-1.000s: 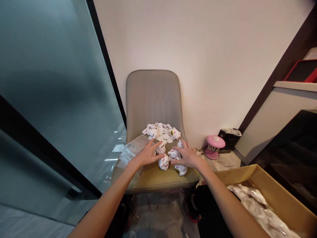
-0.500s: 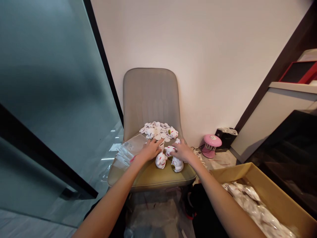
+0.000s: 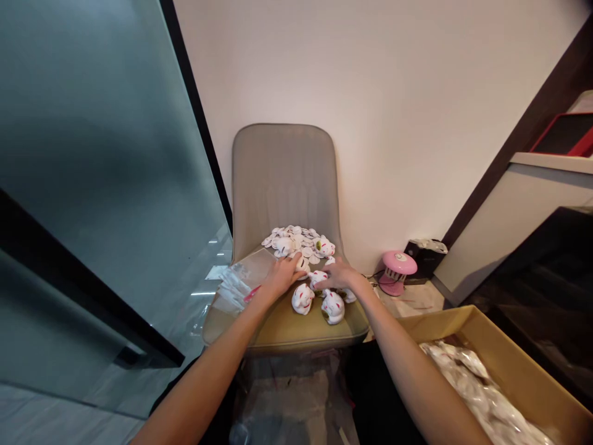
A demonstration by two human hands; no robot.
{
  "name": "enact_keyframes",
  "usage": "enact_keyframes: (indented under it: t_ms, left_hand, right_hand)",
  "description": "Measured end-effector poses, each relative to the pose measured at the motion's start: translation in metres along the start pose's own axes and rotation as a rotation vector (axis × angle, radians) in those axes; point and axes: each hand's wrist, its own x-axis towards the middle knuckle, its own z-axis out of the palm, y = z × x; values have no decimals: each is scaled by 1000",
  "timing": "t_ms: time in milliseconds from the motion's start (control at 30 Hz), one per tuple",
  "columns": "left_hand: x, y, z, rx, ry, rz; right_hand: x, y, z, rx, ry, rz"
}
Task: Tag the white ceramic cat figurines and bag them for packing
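Small white cat figurines with red marks stand on the seat of a beige chair (image 3: 278,327). Two of them, one figurine (image 3: 302,298) and another figurine (image 3: 332,306), sit free near the front. My left hand (image 3: 281,277) rests on the seat, its fingers curled around a figurine by the pile. My right hand (image 3: 340,275) lies beside it, fingers closed over another figurine (image 3: 317,279). Behind both hands lies a heap of white round discs (image 3: 296,238) with more figurines (image 3: 325,246) on it.
Clear plastic bags (image 3: 241,281) lie on the seat's left side. An open cardboard box (image 3: 500,364) of wrapped items stands on the floor at right. A pink mushroom-shaped object (image 3: 397,269) and a dark box sit by the wall. A glass partition stands to the left.
Both hands have slid back toward the heap of discs, leaving two figurines uncovered at the front of the seat. The view has shifted slightly.
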Motion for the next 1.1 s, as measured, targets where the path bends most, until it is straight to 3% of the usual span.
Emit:
enact_keyframes:
  t_ms: [133,267,333,433,533,633,767,933,1100]
  left_hand:
    - [0,-9,-1,-325,129,-127]
    - [10,-22,-9,-1106,268,-397]
    - [14,-28,-14,-1351,223,-452]
    - [13,-35,-18,-1489,135,-442]
    - [6,-37,-18,-1361,230,-436]
    - [-2,-35,-20,-912,314,-291]
    - [-11,-24,-24,-344,176,-73]
    - [-15,-12,-17,-146,4,18]
    - [-19,-13,-10,-99,-29,73]
  right_hand:
    - [3,1,1,-33,44,-28]
    - [3,4,5,-29,73,-67]
    - [4,6,6,-32,78,-72]
    - [5,9,8,-37,90,-68]
    - [6,12,9,-22,113,-86]
    - [5,14,10,-8,157,-133]
    - [4,18,11,9,183,-177]
    - [1,23,13,15,207,-175]
    - [2,26,16,-32,275,-156]
